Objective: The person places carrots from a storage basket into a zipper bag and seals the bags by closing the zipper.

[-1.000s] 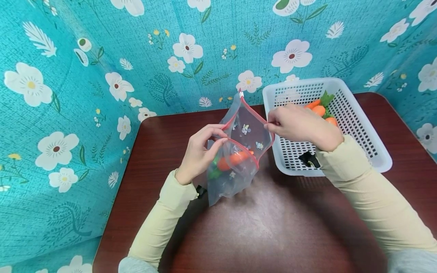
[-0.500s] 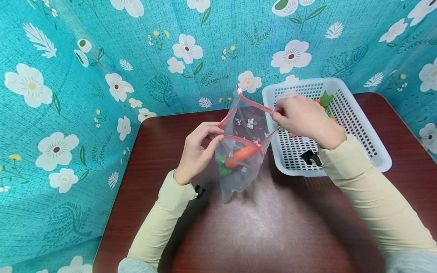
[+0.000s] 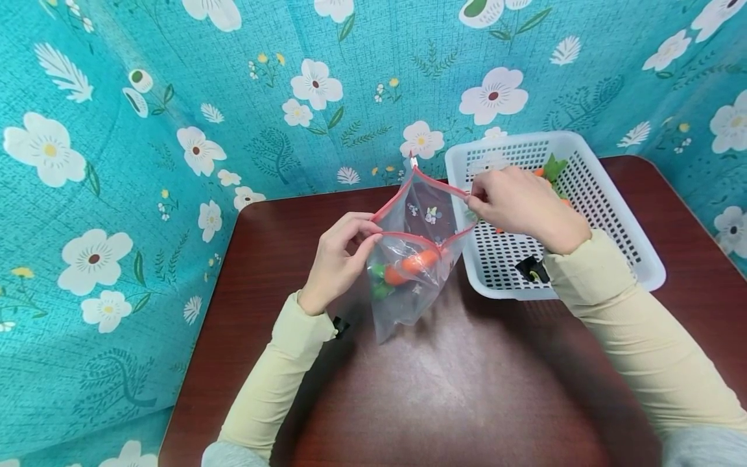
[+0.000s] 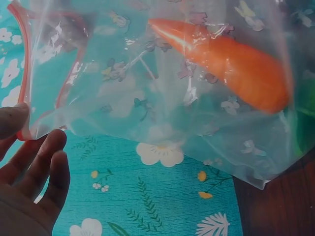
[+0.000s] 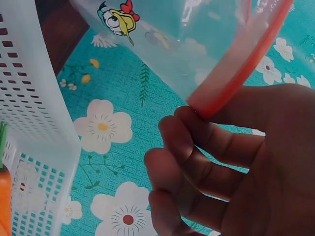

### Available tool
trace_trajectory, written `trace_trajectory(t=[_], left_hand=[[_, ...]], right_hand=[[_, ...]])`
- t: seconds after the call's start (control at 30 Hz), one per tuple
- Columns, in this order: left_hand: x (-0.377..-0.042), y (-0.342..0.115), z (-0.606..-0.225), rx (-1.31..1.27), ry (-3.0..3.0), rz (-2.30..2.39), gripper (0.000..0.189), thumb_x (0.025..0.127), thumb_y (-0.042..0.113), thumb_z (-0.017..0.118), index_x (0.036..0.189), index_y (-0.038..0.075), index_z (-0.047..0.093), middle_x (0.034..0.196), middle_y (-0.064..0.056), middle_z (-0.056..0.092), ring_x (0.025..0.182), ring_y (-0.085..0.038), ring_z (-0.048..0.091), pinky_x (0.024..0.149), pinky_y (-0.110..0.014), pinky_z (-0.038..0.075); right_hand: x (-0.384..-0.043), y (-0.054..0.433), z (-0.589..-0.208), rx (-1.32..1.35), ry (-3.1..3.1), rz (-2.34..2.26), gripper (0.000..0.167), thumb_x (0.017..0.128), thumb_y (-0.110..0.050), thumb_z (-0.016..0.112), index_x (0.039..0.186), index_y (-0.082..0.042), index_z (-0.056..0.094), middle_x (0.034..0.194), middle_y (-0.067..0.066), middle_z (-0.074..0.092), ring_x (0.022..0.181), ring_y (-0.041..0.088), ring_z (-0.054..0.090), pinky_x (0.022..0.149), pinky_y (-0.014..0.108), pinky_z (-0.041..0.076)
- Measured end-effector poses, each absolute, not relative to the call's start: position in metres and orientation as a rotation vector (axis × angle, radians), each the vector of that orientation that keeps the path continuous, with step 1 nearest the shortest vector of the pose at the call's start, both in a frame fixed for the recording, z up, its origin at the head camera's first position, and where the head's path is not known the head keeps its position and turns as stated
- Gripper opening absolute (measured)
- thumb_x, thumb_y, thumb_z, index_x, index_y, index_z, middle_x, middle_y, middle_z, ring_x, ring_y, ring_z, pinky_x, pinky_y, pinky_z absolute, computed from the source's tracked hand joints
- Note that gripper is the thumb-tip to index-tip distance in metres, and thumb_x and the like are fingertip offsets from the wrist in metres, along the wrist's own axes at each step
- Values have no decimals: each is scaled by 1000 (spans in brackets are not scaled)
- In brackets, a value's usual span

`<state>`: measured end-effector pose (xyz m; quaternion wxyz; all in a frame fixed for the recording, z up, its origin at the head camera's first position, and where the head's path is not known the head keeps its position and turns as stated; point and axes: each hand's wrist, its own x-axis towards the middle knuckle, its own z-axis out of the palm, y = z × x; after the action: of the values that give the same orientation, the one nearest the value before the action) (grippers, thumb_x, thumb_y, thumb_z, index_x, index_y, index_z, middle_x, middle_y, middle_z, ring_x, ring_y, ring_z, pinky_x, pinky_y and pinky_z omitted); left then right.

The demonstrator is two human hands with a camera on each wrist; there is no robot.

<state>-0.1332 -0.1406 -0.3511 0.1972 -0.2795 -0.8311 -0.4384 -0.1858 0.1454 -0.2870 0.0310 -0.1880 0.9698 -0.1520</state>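
Note:
A clear zipper bag (image 3: pixel 403 308) with a red zip edge and small cartoon prints hangs between both hands, its mouth spread wide. Inside it lies an orange carrot (image 4: pixel 246 73) with green leaves at its thick end. My left hand (image 3: pixel 341 256) pinches the left side of the red edge between thumb and fingers. On the opposite side, my right hand (image 3: pixel 525 204) pinches the red edge too, over the basket's near left part. The right wrist view shows thumb and forefinger on the edge, the other fingers curled below. A white slider sits at the far corner of the zip.
A white perforated plastic basket (image 3: pixel 633 237) stands at the back right, holding several carrots (image 5: pixel 4 196) with green leaves, partly hidden by the right hand. Behind the dark red-brown table (image 3: pixel 443 389) hangs a teal flowered cloth (image 3: pixel 233 84).
The right hand has shifted slightly right with its side of the red edge, widening the bag's mouth. The bag and carrot have moved a little to the right.

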Motion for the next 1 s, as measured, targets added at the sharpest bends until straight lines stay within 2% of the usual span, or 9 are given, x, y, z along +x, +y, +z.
trace_trajectory(t=[0.23,0.37,0.53,0.67,0.87,1.0], left_hand=[[-134,-141,-360,-758,-2384,-1222,12,85,5,72,97,4,69,106,-11,66,82,-13,63,65,-26,57],[-134,-141,-364,-741,-2412,-1261,11,85,8,73,95,6,71,102,-5,67,81,-12,63,68,-26,58],[-132,-138,-368,-709,-2445,-1327,12,83,7,75,94,6,73,98,-5,67,80,-12,64,71,-26,58],[-128,-134,-368,-660,-2476,-1391,13,81,4,76,93,3,73,97,-8,67,81,-16,64,72,-29,59],[-124,-127,-365,-647,-2447,-1466,16,77,-2,77,92,-4,72,96,-16,67,86,-27,63,71,-42,60],[-128,-128,-371,-654,-2447,-1453,14,78,3,78,91,1,73,96,-10,68,84,-19,63,69,-35,59]], right_hand=[[-187,143,-291,-598,2969,-430,26,95,-26,54,77,-11,65,64,5,55,61,21,51,49,31,36],[-187,144,-291,-589,2960,-412,26,94,-26,55,73,-12,63,64,5,54,63,22,50,49,31,36],[-187,146,-292,-583,2929,-382,25,93,-25,54,74,-12,63,65,5,54,62,22,50,49,32,35],[-187,146,-295,-590,2905,-344,24,92,-25,54,75,-11,64,66,6,55,63,22,50,51,32,36],[-188,148,-297,-595,2874,-334,24,92,-24,56,73,-11,65,67,6,55,64,22,50,52,32,36],[-187,149,-296,-596,2866,-334,25,91,-24,55,72,-12,65,67,5,55,63,22,49,50,31,36]])
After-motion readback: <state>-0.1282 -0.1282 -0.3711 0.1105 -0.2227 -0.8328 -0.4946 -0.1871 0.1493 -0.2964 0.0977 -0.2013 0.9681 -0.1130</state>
